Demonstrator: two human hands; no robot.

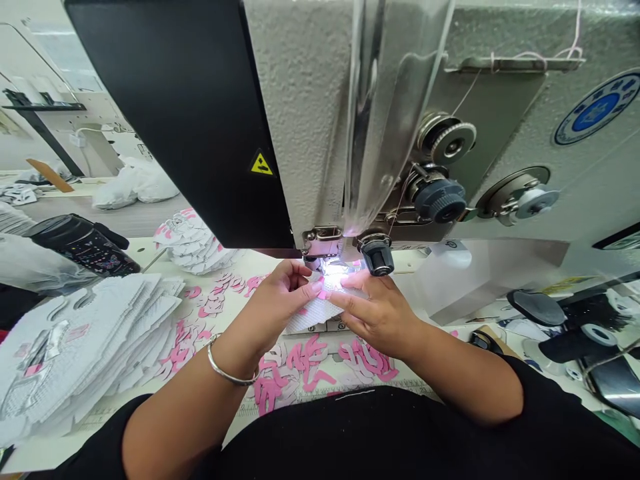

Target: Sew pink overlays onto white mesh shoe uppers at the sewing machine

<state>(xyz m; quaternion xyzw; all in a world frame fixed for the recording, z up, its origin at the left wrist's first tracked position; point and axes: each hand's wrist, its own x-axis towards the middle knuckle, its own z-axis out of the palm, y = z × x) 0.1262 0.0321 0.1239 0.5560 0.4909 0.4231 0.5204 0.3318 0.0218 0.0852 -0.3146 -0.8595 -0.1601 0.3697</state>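
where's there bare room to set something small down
Rear table, between black bottle and white bag; narrowly, near tabletop between right hand and pale grey panel. Crowded: left of the left hand, with white stack and pink pieces.

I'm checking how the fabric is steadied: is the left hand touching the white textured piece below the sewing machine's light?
Touching. The head view shows it: the left hand has its thumb laid on the white textured piece, with no gap visible.

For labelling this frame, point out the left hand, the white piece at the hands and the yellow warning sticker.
Left hand (281,297), head view: middle of its back.
White piece (316,314), head view: its lower part.
Yellow warning sticker (261,165), head view: its middle.
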